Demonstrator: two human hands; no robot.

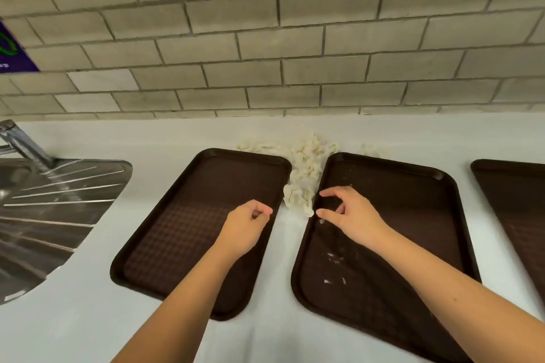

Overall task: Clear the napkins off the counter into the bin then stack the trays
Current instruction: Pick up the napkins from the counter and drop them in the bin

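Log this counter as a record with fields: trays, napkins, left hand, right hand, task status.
trays: left tray, middle tray, right tray lie side by side, unstacked
napkins: crumpled pile on the counter between left and middle trays
left hand: above left tray, fingers curled, holding nothing
right hand: beside pile, thumb and forefinger apart
task status: pile not yet cleared

My left hand (250, 222) hangs over the right edge of the brown tray (182, 224), fingers curled in, holding nothing. My right hand (345, 212) is above the left edge of the second tray (407, 224), thumb and forefinger spread apart. Crumpled napkins (303, 168) lie between and just beyond both hands. A third tray (519, 203) sits well right of my right hand.
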